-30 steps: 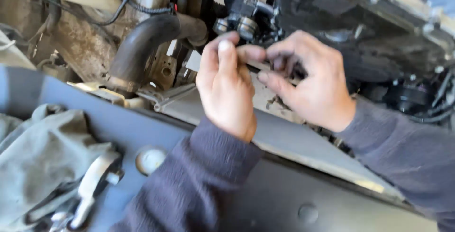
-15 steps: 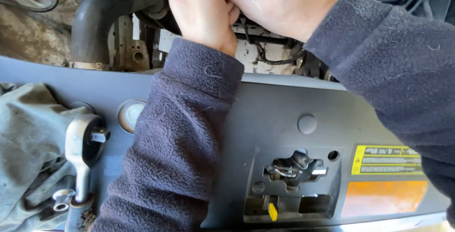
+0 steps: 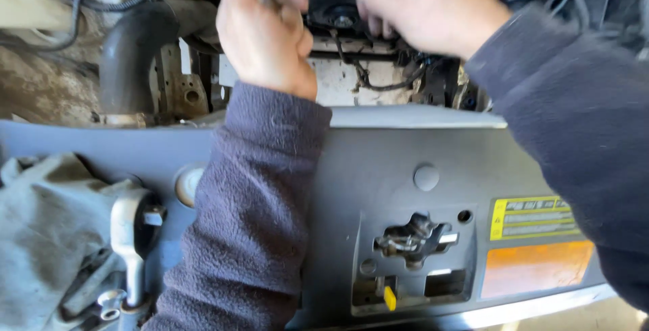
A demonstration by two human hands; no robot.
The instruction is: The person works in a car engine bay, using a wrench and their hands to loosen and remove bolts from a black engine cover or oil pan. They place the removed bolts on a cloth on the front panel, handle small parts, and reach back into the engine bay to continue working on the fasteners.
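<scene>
Compared with half a second earlier, the view is tilted slightly upward and more of the engine bay is shown, so the two hands are seen lower in the picture and a little further apart. The left hand [image 3: 267, 33] is raised above the grey front panel [image 3: 378, 162], its fingers curled together around something small and pale; what is gripped cannot be made out. The right hand [image 3: 426, 6] is blurred by motion and held just beside a dark round engine part [image 3: 338, 16], with its fingers bent toward it; whether anything is clamped there cannot be told. The work appears to be kept at that dark part, between the two hands, with the grip merely adjusted.

A black hose [image 3: 132, 54] is seen to the left of the left hand, well apart from it. On the panel's left end a grey cloth [image 3: 47, 236] is laid, with a metal bracket [image 3: 128, 236] resting on it. The hood latch [image 3: 412, 236] sits in its recess, with a yellow label [image 3: 531, 217] beside it. The fingertips of both hands are cut off by the top edge.
</scene>
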